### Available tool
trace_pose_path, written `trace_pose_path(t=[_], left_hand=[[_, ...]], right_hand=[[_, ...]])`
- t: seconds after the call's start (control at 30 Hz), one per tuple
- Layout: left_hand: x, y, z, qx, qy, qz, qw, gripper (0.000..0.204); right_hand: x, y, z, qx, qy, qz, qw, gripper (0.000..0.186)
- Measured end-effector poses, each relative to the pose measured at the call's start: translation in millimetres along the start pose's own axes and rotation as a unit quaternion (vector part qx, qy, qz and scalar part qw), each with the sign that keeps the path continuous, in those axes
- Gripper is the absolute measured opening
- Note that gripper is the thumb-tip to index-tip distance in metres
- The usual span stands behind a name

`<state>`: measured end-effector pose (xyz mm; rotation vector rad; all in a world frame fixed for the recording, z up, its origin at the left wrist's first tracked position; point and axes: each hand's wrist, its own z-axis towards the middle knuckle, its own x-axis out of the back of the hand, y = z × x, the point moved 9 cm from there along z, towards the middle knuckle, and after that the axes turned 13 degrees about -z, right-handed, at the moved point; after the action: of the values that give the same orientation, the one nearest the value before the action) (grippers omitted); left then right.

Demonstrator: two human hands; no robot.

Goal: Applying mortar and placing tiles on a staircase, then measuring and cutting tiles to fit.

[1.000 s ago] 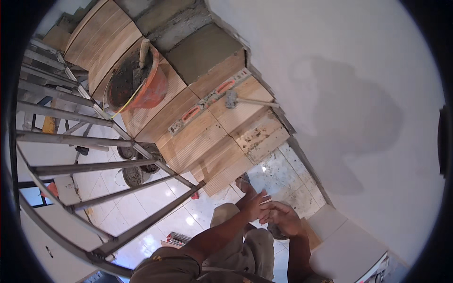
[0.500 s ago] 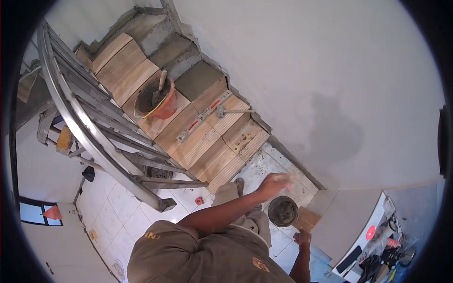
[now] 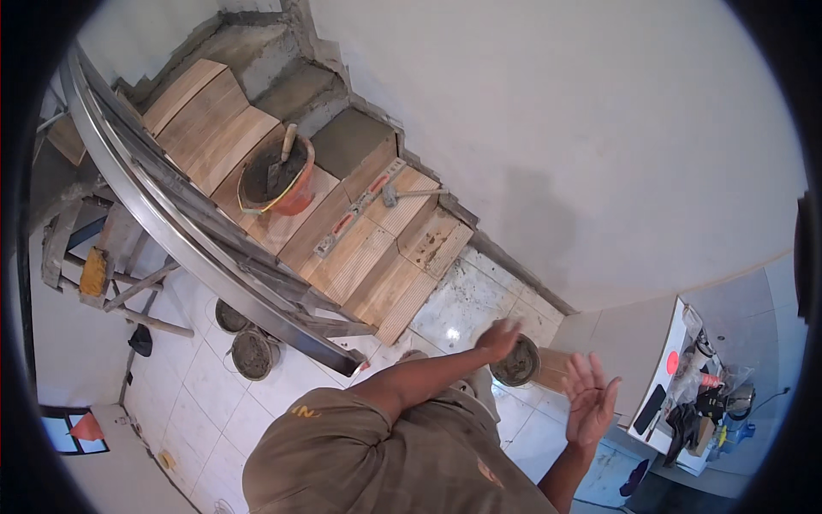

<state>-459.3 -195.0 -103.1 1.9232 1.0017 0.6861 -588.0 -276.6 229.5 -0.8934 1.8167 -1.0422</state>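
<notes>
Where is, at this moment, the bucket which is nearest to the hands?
In the head view, the bucket is on the white floor, below and right of centre, partly hidden by the left hand, with brown tile at its right.

Across the lower middle of the frame, the person wears a loose, creased olive-brown shirt whose short left sleeve bears yellow lettering near the shoulder, with a small orange mark on the front, and pale khaki trousers below.
</notes>
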Motion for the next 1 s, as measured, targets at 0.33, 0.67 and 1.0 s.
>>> trace_pose_path(t=[0.33,0.67,1.0], left_hand=[[34.8,140.3,-179.8,0.155,-0.212,-0.616,0.743,0.088],[362.0,325.7,-395.6,-0.592,0.080,-0.053,0.800,0.026],[457.2,261.3,-461.8,-0.403,0.700,0.113,0.579,0.038]], right_hand=[[-74.9,107.9,33.8,0.343,0.034,-0.680,0.647,0.058],[153.8,273.2,43.8,-0.162,0.021,-0.751,0.640,0.056],[-190.7,228.3,260.4,0.130,-0.221,-0.693,0.674,0.056]])
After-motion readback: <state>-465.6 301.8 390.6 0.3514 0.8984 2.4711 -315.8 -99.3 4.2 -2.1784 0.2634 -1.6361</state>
